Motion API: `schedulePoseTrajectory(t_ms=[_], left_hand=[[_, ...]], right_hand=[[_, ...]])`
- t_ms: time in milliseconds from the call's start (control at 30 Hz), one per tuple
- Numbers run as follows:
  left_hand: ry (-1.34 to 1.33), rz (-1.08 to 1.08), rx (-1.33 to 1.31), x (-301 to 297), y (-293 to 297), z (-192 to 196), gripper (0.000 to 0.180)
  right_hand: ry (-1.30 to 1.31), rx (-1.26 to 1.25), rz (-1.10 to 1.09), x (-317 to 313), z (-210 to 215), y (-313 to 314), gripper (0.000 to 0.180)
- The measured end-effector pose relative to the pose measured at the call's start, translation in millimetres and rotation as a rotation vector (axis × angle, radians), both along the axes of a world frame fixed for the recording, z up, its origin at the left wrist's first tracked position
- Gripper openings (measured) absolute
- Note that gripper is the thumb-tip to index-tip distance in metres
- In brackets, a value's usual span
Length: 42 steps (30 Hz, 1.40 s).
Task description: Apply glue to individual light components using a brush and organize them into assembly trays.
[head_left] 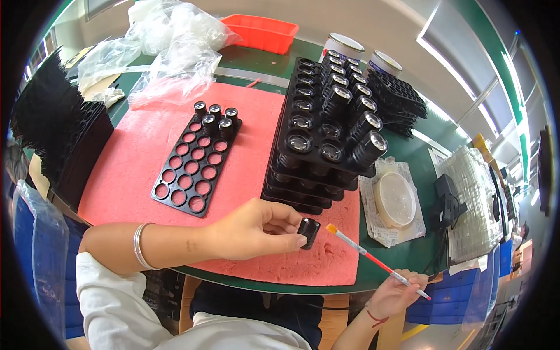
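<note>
Between the thumb and fingers of my left hand is a short black lens barrel, held over the front of the pink foam mat. My right hand grips a small paintbrush with a red and silver handle. Its orange-tan bristles point up toward the barrel, a small gap apart from it. Beyond my left hand lies a black tray with round holes; several black lens barrels stand at its far end. Stacked black trays, filled with more barrels, rise just beyond the held one.
A shallow round dish sits on paper at the right. Two cans stand behind the stack. Black trays pile up at the left. Clear plastic bags and a red bin lie at the back of the green table.
</note>
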State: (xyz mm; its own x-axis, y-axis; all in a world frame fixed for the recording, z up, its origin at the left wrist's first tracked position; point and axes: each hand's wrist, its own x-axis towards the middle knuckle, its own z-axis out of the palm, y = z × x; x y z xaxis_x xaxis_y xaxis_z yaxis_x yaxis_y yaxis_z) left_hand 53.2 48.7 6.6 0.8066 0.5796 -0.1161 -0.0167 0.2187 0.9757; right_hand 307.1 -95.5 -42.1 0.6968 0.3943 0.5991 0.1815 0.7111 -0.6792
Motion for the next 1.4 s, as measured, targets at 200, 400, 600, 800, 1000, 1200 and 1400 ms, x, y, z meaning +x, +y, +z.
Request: schedulePoseTrajectory(t_ms=[200, 400, 600, 800, 1000, 1200, 1400], left_hand=[[0.039, 0.027, 0.016, 0.7, -0.7, 2.7, 0.03], [0.046, 0.042, 0.038, 2.1, -1.0, 2.4, 0.026], [0.033, 0.04, 0.062, 2.0, -1.0, 1.4, 0.024], [-0.019, 0.001, 0.028, 1.5, 1.4, -2.2, 0.025], [-0.039, -0.01, -0.01, -1.5, 0.6, 1.4, 0.027], [0.224, 0.017, 0.402, -27.6, 0.7, 41.2, 0.032], [0.492, 0.589, 0.622, -81.5, 43.3, 37.4, 0.028]], right_hand=[[-0.085, -0.025, 0.081, 2.5, 1.0, -3.3, 0.028], [-0.144, -0.039, 0.082, 4.0, -0.5, -3.0, 0.028], [-0.154, -0.073, 0.055, 3.0, -1.1, -3.6, 0.029], [-0.178, -0.078, 0.05, 2.8, -0.5, -4.4, 0.03], [-0.181, -0.079, 0.015, 1.2, -1.8, -2.5, 0.03], [-0.146, -0.082, 0.033, 2.2, 0.5, -2.6, 0.032], [-0.109, -0.08, 0.024, 4.9, -1.5, -5.7, 0.029]])
